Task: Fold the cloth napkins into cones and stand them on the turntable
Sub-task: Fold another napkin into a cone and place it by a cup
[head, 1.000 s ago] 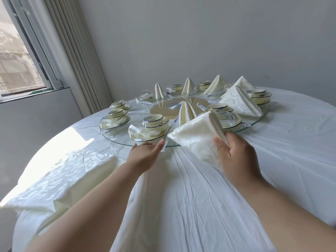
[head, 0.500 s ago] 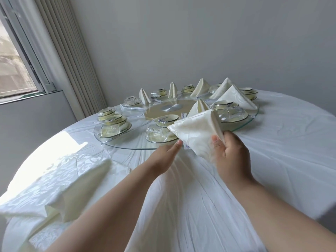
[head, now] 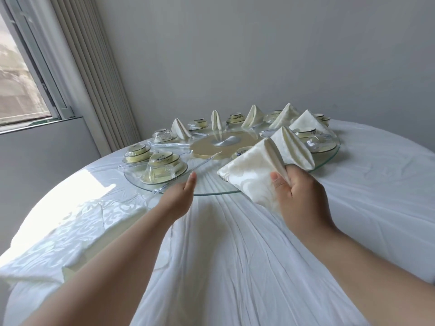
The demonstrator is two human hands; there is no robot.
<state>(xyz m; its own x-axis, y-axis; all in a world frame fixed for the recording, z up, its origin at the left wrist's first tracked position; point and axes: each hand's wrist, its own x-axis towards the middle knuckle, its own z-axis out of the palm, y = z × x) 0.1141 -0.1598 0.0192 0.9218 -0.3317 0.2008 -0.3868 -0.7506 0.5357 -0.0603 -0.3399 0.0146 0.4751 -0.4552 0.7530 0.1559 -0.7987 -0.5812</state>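
The round glass turntable has rotated, apparently pushed by the flat, straight-fingered left hand. The right hand grips the folded cream cone napkin over the near rim, ready for standing.

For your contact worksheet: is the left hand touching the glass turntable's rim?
Touching. The head view shows the left hand with straight fingertips on the glass turntable rim.

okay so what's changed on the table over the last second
The glass turntable has turned under the left hand, carrying the wrapped bowl sets leftward and opening a bare stretch of glass. The right hand keeps its grip on the folded napkin. The flat napkins stayed put.
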